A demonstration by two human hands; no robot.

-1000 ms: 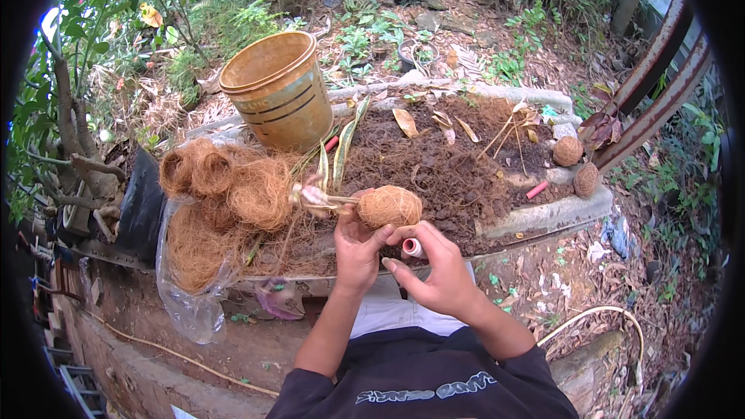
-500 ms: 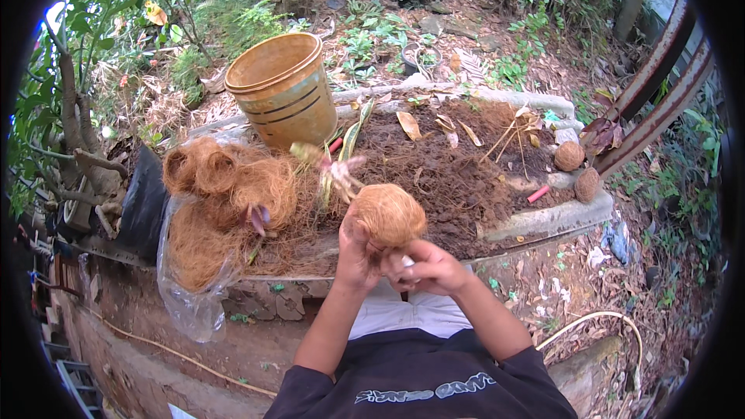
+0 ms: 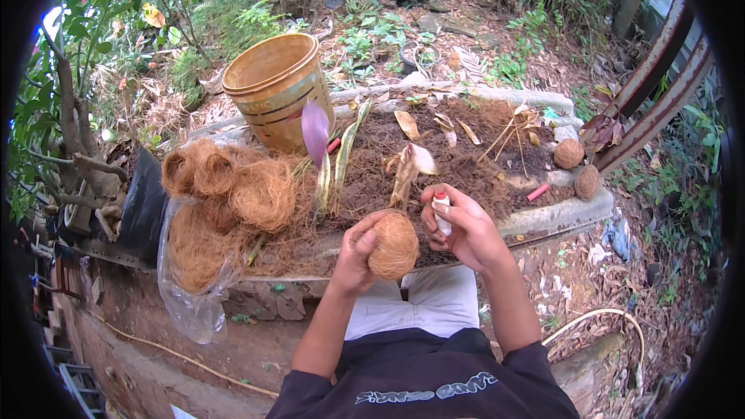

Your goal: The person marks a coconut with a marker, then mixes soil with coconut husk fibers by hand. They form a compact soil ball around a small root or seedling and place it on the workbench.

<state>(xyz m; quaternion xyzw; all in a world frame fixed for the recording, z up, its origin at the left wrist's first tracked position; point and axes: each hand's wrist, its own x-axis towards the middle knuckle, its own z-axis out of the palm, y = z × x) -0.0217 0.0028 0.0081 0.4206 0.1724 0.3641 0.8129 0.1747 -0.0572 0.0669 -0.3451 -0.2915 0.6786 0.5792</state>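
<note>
Fibre ball (image 3: 393, 244) now lower and left of before, clamped in left hand (image 3: 355, 252) at near counter (image 3: 543, 221) edge. Right hand (image 3: 464, 229) lifted away, closed on small white tube (image 3: 441, 212). Basket (image 3: 275, 89) far left.

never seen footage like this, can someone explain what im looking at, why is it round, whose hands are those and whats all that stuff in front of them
The round, bent look comes from a wide fisheye camera worn on a person's head, looking down, so the two bare arms rising from the bottom edge are that person's own. There is no machine here.

The left hand grips a brown ball of coconut fibre. The right hand holds a small white bottle with a red cap beside it.

In front is a raised concrete bed filled with dark soil and dry leaves. On it lie loose bundles of brown fibre spilling from a clear plastic bag, a tan plastic pot, a plant with a purple leaf, and two finished fibre balls at the far right.
</note>
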